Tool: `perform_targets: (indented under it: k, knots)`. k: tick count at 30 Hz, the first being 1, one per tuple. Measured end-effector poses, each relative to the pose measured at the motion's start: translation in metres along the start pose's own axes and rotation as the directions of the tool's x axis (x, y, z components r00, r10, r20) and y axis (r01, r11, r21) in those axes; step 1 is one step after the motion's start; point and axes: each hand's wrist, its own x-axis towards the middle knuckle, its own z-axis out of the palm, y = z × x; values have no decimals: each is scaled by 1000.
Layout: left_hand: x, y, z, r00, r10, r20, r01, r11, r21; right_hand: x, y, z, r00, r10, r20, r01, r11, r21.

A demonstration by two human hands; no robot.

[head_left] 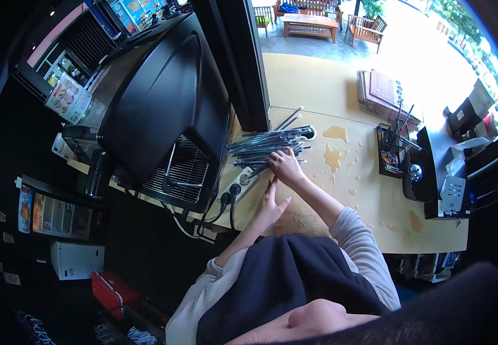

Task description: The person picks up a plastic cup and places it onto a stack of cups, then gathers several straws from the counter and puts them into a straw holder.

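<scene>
While the right hand (286, 167), fingers bent, seems to gather the straw pile (257, 147), the left hand (269, 211), thumb wide, is near it; lifting would call for closer fingers

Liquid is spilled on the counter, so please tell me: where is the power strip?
In the head view, the power strip lies just left of the left hand, beside the large black machine, on the near side of the dark sticks.
</scene>
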Motion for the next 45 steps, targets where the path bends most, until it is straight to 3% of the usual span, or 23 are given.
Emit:
perform_targets:
  k: [2, 3, 4, 5, 6, 9, 10, 12, 16, 18, 22, 25, 27, 28, 33, 35, 36, 37, 39, 40, 42, 43, 45]
  knots:
    - [7, -7, 8, 999, -39, -21, 28, 922, -385, 4, 3, -3, 998, -21, 62, 17, 998, 54]
    - [11, -5, 9, 999, -37, -20, 26, 922, -386, 5, 5, -3, 998, -20, 62, 16, 999, 52]
    - [15, -3, 10, 989, -146, 15, 121, 753, -647, 7, 6, -2, 998, -9, 69, 5, 999, 54]
    - [18, -2, 10, 968, -238, 82, 195, 503, -842, 10, 7, -1, 997, 1, 76, -6, 998, 57]
    - [21, -1, 9, 967, -240, 83, 196, 501, -843, 12, 7, -4, 997, 16, 78, -22, 998, 66]
    - [29, -3, 2, 926, -338, 168, 270, 281, -921, 18, 9, -13, 992, 61, 108, -72, 992, 99]
    - [30, -7, 0, 924, -343, 171, 274, 279, -920, 19, 11, -18, 993, 59, 100, -70, 991, 111]
    - [34, -13, -3, 907, -350, 234, 299, 145, -943, 22, 13, -23, 989, 90, 115, -110, 978, 179]
    - [42, -15, 2, 909, -355, 218, 279, 130, -952, 28, 17, -45, 972, 141, 189, -199, 920, 336]
    - [45, -18, 5, 948, -279, 154, 202, 153, -967, 30, 16, -59, 958, 139, 249, -230, 894, 386]
    - [51, -14, 11, 960, -270, 78, 114, 117, -987, 21, 16, -76, 939, 170, 299, -316, 774, 549]
    - [59, -9, 11, 953, -297, 54, 78, 70, -994, 6, 11, -84, 918, 127, 375, -342, 732, 590]
    - [60, 0, 7, 987, -159, 37, 42, 26, -999, -6, 6, -77, 914, 123, 387, -358, 692, 627]
    - [59, 8, 7, 982, -189, 32, 39, 34, -999, -12, 5, -72, 907, 47, 419, -341, 668, 662]
    - [56, 7, 16, 979, -190, 73, 90, 86, -992, -40, -3, -65, 956, 4, 294, -242, 579, 779]
    - [50, 7, 17, 975, -168, 143, 155, 65, -986, -41, -9, -93, 749, 60, 660, -643, 305, 702]
    - [48, 8, 17, 979, -153, 135, 149, 84, -985, -47, -9, -90, 736, 10, 677, -669, 161, 726]
    - [46, 9, 16, 979, -152, 134, 148, 85, -985, -56, -12, -89, 738, 10, 675, -667, 161, 727]
    - [41, 14, 8, 976, -124, 177, 184, 54, -981, -70, -19, -92, 825, 169, 539, -545, -11, 838]
    - [36, 28, -1, 968, -172, 181, 193, 57, -979, -75, -18, -96, 826, 169, 538, -544, -12, 839]
    - [36, 23, -3, 973, -157, 170, 175, 14, -985, -86, -9, -105, 706, -54, 706, -686, -300, 663]
    - [36, 23, -6, 977, -142, 160, 157, -30, -987, -95, -7, -100, 707, -54, 705, -685, -300, 664]
    - [37, 24, -11, 980, -136, 148, 146, -23, -989, -111, -14, -91, 787, -76, 612, -468, -720, 512]
